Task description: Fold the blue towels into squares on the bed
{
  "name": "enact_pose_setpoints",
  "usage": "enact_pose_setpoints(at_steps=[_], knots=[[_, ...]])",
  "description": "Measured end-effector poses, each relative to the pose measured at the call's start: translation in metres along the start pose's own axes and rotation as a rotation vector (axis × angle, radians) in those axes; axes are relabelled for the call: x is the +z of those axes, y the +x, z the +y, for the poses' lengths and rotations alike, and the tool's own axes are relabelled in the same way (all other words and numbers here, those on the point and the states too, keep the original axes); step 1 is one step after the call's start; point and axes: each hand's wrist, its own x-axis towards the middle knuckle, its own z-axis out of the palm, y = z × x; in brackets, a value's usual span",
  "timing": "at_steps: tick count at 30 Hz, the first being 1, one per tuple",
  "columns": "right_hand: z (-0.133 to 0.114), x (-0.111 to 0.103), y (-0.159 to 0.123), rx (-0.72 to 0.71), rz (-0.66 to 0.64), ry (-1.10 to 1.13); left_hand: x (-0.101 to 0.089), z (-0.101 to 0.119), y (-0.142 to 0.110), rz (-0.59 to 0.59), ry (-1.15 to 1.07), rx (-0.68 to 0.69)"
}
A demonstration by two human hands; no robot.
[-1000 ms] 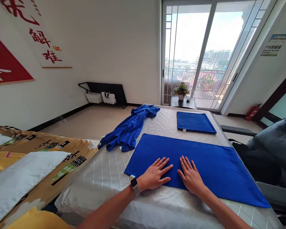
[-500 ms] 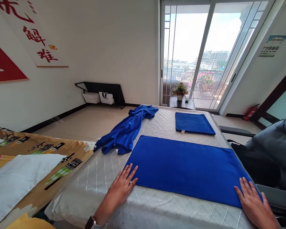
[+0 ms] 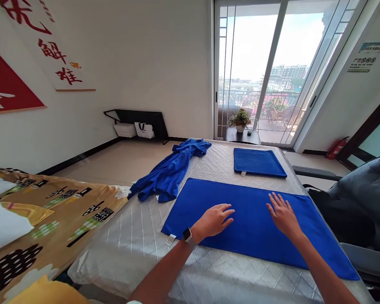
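A blue cloth (image 3: 250, 228), folded into a long flat rectangle, lies on the quilted silver-white cover (image 3: 139, 249). Over its left-middle part is my left hand (image 3: 215, 219), fingers stretched out and holding nothing. My right hand (image 3: 281, 213) is spread over the right-middle part, also bare of any object. Whether either palm touches the fabric I cannot tell. A white tag (image 3: 170, 240) sticks out at the cloth's near left corner. Farther back rests a smaller folded blue cloth (image 3: 259, 162) with its own tag. A crumpled blue cloth (image 3: 167, 173) lies along the left edge.
On the left is a surface with a brown patterned cover (image 3: 79, 207) and a white pillow (image 3: 3, 228). A dark grey padded item (image 3: 367, 190) stands close on the right. Beyond the far edge, a small table holds a potted plant (image 3: 240, 119) before the glass door.
Both hands have moved inward from the left and right ends of the long blue cloth to above its middle. The tag at the near left corner is now uncovered.
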Motion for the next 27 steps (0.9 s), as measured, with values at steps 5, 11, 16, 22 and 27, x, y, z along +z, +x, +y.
enact_pose_setpoints(at_steps=[5,11,16,22,27], knots=[[-0.071,0.011,0.039,-0.104,-0.117,0.120,0.019,-0.057,0.067,0.002,0.084,-0.091],[-0.073,0.032,0.042,-0.093,-0.125,0.166,-0.001,-0.165,0.030,0.025,0.245,-0.520],[-0.070,0.033,0.046,-0.090,-0.130,0.179,-0.004,-0.193,0.005,0.096,0.323,-0.677],[0.012,0.036,0.052,0.140,-0.148,0.046,-0.003,-0.189,0.010,0.074,0.318,-0.673],[0.116,0.044,0.038,0.517,-0.081,-0.044,-0.007,-0.189,0.009,0.039,0.309,-0.685]])
